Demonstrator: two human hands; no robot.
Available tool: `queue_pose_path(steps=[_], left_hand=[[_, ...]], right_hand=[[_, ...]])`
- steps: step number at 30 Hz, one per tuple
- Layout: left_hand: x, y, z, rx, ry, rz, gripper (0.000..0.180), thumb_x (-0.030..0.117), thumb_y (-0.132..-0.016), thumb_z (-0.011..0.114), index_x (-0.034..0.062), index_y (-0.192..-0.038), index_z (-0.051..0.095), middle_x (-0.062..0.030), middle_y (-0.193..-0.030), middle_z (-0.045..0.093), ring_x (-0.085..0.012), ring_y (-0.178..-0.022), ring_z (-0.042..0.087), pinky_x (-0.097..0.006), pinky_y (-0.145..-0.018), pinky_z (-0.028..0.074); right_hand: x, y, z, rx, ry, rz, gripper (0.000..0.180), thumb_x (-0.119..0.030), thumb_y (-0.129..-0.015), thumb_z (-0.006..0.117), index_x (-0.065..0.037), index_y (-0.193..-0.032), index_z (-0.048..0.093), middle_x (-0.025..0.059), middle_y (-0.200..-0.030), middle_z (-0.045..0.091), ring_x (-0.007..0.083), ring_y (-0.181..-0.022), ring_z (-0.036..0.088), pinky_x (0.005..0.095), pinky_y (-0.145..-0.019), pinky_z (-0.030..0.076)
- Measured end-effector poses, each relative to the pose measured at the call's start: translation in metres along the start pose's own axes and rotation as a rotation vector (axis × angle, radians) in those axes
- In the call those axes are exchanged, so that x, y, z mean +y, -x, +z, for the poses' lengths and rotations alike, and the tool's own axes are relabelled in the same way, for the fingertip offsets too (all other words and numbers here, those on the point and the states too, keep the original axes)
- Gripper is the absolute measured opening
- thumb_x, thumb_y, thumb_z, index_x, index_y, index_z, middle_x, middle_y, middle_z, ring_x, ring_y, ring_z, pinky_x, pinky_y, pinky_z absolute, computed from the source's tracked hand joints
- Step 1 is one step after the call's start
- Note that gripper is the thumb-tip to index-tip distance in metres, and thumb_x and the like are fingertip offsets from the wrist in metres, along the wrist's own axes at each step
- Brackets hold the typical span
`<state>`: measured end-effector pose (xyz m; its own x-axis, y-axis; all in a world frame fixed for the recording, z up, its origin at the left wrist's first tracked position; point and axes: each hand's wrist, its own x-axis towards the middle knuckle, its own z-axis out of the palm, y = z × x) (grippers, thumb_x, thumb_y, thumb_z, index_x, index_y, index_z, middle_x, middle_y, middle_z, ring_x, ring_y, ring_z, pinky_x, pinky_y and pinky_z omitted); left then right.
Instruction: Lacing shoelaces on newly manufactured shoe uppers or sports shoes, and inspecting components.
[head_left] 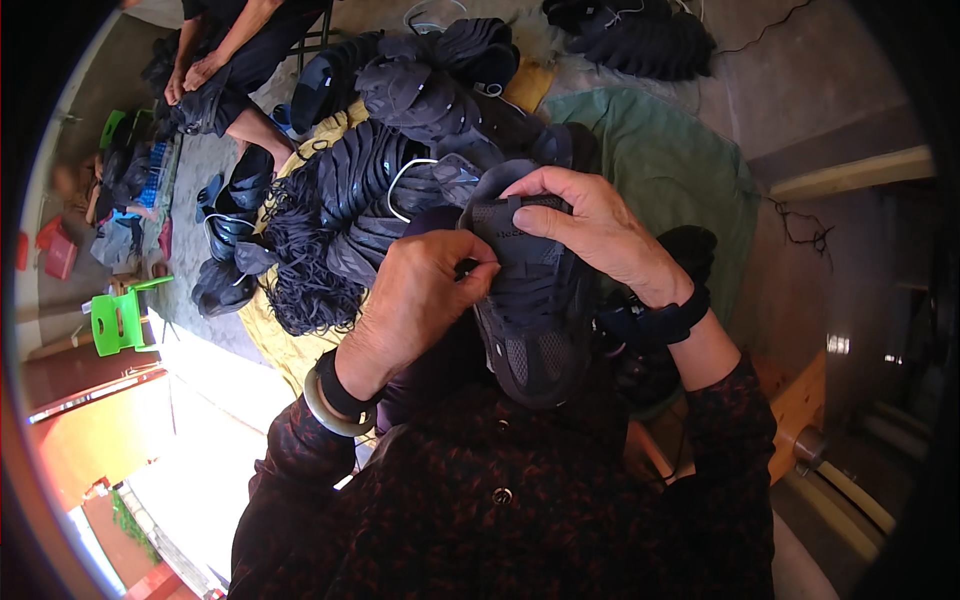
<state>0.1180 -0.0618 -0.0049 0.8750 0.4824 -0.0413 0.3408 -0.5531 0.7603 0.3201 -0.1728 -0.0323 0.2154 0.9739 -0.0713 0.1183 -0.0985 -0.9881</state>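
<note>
A black sneaker [535,330] with a mesh upper rests upright against my lap, its toe toward me. Dark laces cross over its front. My right hand [600,225] grips the sneaker's tongue and collar at the far end, thumb on the tongue, fingers curled behind. Beside the lacing, my left hand [410,295] is closed in a pinch at the shoe's left edge; whatever lies between its fingertips is too small and dark to make out.
Beyond my hands lie a heap of black shoes [420,95] and a tangle of black laces [305,260] on a yellow sheet [262,325]. A green cloth [665,150] spreads at right. Another person's hands [195,80] work at upper left. A green chair [118,320] stands left.
</note>
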Motion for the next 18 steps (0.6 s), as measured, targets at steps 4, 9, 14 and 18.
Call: queue_pose_path(steps=[4,9,14,18], left_hand=[[0.0,-0.003,-0.005,-0.079,-0.09,0.03,0.008,0.006,-0.087,0.075,0.0007,-0.092,0.073,-0.0098,-0.078,0.071,-0.0131,-0.072,0.068,-0.029,-0.066,0.052],[-0.004,-0.007,0.002,-0.092,0.083,-0.001,0.013,0.008,-0.083,0.077,0.0036,-0.094,0.072,-0.0151,-0.082,0.07,-0.0291,-0.073,0.07,-0.036,-0.065,0.053],[-0.005,0.001,0.026,0.039,0.165,-0.093,0.012,0.006,-0.085,0.078,0.0017,-0.094,0.072,-0.0119,-0.081,0.07,-0.0182,-0.069,0.067,-0.032,-0.063,0.052],[-0.003,0.007,0.037,0.126,0.29,-0.112,0.011,0.005,-0.089,0.077,0.0006,-0.096,0.07,-0.0072,-0.083,0.069,-0.0109,-0.07,0.063,-0.027,-0.063,0.051]], right_hand=[[-0.001,0.004,0.0,0.002,-0.038,0.003,0.027,-0.012,-0.094,0.069,0.001,-0.118,0.069,0.004,-0.106,0.071,0.01,-0.099,0.064,0.0267,-0.089,0.052],[0.0,0.001,0.0,0.015,0.024,-0.009,0.027,-0.014,-0.094,0.069,0.001,-0.116,0.069,0.0037,-0.105,0.071,0.0094,-0.098,0.063,0.0264,-0.088,0.052],[0.003,-0.001,0.0,0.009,-0.027,0.027,0.028,-0.015,-0.094,0.069,0.002,-0.116,0.069,0.0032,-0.104,0.071,0.0093,-0.098,0.063,0.0262,-0.088,0.052],[0.005,0.0,0.003,0.023,-0.04,0.031,0.029,-0.014,-0.095,0.068,0.001,-0.12,0.068,0.0048,-0.112,0.069,0.0107,-0.103,0.062,0.0267,-0.092,0.05]])
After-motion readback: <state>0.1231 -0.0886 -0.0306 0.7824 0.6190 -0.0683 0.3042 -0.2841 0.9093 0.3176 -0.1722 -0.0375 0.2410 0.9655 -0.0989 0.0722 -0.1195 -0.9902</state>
